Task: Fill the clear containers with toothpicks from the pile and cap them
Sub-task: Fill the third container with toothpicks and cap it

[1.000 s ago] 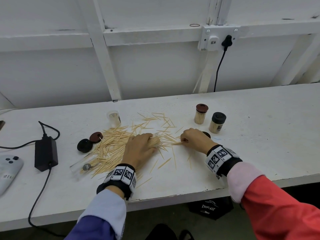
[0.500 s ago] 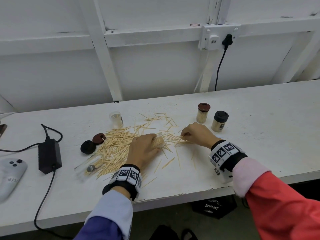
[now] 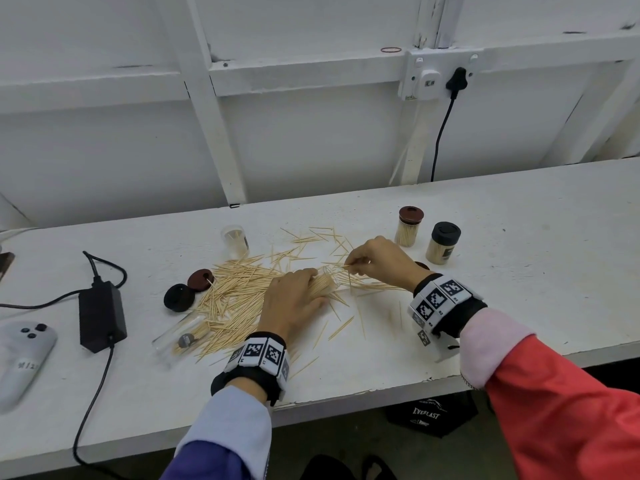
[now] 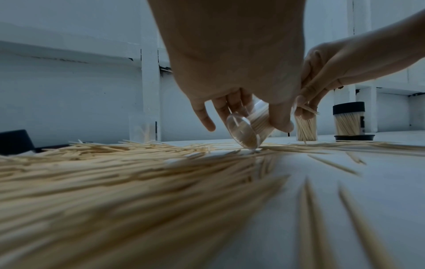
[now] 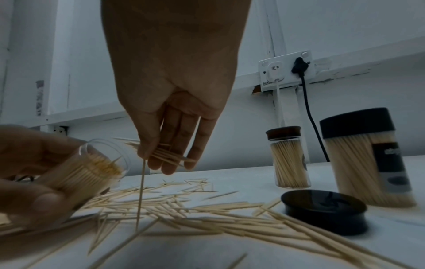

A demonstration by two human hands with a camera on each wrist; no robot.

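Lifting off the table now: right hand [image 3: 375, 259] has come up from the scatter pinching a small bunch of toothpicks [image 5: 171, 156], one dangling straight down. Left hand [image 3: 294, 299] still grips the clear container [image 5: 96, 169], tilted, mouth toward the right hand, nearly packed. Pile [image 3: 235, 292] sits left of it on the table [image 3: 519, 271]. Next load looks ready to insert; a loose cap [image 5: 324, 211] waits nearby.

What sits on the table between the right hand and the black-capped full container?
A loose black cap lies flat on the table there, among scattered toothpicks, between the right hand and the black-capped container; the right wrist view shows it best.
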